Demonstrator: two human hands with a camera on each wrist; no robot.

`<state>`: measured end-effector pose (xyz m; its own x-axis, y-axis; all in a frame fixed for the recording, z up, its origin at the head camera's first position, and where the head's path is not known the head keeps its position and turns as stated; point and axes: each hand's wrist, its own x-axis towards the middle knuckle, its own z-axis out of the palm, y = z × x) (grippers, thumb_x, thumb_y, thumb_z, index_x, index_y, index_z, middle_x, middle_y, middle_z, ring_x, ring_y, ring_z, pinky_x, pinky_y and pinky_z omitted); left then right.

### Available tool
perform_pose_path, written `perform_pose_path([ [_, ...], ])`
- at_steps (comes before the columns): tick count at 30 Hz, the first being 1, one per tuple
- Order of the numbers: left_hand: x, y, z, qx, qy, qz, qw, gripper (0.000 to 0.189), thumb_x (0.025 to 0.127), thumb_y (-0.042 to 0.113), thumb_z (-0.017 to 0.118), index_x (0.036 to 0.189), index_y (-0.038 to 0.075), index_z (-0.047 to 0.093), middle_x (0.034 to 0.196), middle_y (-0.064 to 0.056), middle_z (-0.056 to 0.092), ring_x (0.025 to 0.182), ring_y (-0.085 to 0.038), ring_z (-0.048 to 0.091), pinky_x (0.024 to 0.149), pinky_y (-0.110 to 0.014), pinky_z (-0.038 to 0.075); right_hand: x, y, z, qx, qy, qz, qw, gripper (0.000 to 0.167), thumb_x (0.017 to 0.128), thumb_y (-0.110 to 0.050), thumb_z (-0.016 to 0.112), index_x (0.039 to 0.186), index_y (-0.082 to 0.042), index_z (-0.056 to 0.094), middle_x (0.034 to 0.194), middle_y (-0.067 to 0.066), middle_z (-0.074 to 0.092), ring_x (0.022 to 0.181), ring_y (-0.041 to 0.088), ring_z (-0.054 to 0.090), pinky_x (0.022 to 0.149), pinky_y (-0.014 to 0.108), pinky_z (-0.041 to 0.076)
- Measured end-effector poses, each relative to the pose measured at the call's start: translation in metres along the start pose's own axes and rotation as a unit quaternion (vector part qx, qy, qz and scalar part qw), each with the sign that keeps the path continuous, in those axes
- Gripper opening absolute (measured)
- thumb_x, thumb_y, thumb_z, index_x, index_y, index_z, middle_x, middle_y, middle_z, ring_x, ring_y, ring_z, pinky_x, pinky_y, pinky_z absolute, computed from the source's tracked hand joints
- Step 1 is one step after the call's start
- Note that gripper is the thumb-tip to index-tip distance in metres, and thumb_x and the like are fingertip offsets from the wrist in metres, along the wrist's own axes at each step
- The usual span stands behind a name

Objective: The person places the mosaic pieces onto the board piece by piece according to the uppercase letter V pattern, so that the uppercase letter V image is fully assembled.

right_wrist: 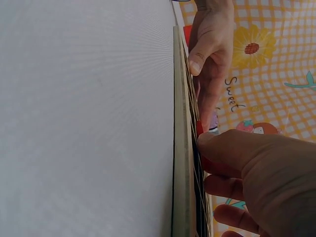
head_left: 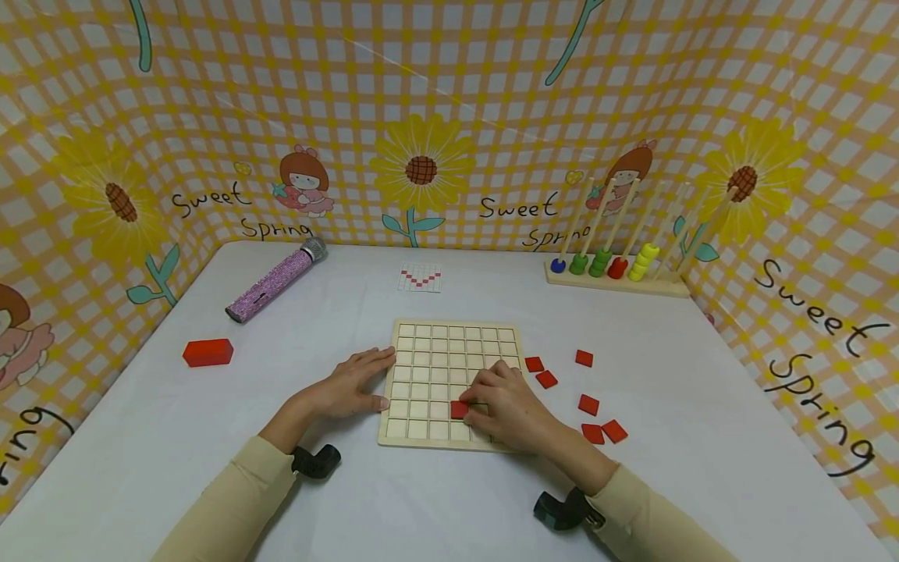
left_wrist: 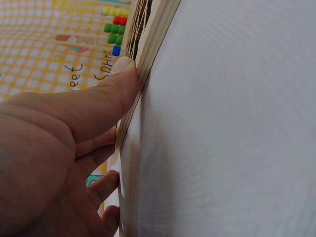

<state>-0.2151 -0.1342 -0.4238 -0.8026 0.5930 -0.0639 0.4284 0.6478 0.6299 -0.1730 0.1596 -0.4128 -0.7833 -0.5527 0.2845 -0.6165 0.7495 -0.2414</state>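
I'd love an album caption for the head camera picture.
The left hand touches a wooden grid board while the right hand holds a red tile at its cells.

Low and right of centre in the head view, the right hand [head_left: 507, 406] hides several lower-right squares of the grid board [head_left: 423, 373] and part of the red tile [head_left: 459, 410], while the bottom edge cuts off both sleeves [head_left: 232, 492]. The left wrist view's left edge crops the left hand [left_wrist: 64, 138]; at upper left, the abacus [left_wrist: 113, 28] is partly hidden behind the board.
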Motion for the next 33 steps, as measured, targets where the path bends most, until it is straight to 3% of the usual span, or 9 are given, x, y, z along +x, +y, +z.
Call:
perform_pose_path([
  [17, -0.001, -0.001, 0.000, 0.000, 0.000, 0.007, 1.0000, 0.074, 0.088, 0.026, 0.065, 0.147, 0.003, 0.029, 0.157, -0.014, 0.021, 0.145, -0.041, 0.013, 0.113, -0.064, 0.012, -0.001, 0.001, 0.001, -0.007, 0.004, -0.002, 1.0000, 0.025, 0.073, -0.031, 0.080, 0.094, -0.018, 0.074, 0.090, -0.007, 0.064, 0.088, 0.010, 0.042, 0.075, 0.027, 0.037],
  [25, -0.001, 0.000, 0.000, -0.002, 0.000, 0.001, 1.0000, 0.074, 0.088, 0.027, 0.066, 0.148, 0.004, 0.028, 0.157, -0.014, 0.021, 0.145, -0.041, 0.012, 0.112, -0.064, 0.012, -0.001, 0.005, -0.004, -0.005, 0.001, 0.019, 0.9998, 0.020, 0.076, -0.028, 0.077, 0.094, -0.019, 0.075, 0.091, -0.008, 0.064, 0.090, 0.011, 0.044, 0.078, 0.029, 0.038],
  [33, 0.000, -0.001, 0.000, 0.000, 0.000, 0.000, 1.0000, 0.074, 0.088, 0.027, 0.066, 0.148, 0.004, 0.028, 0.158, -0.014, 0.020, 0.145, -0.040, 0.012, 0.112, -0.064, 0.012, -0.008, 0.017, -0.011, 0.003, 0.006, 0.049, 0.9988, 0.026, 0.075, -0.025, 0.077, 0.099, -0.015, 0.074, 0.096, -0.003, 0.066, 0.093, 0.013, 0.044, 0.078, 0.030, 0.038],
])
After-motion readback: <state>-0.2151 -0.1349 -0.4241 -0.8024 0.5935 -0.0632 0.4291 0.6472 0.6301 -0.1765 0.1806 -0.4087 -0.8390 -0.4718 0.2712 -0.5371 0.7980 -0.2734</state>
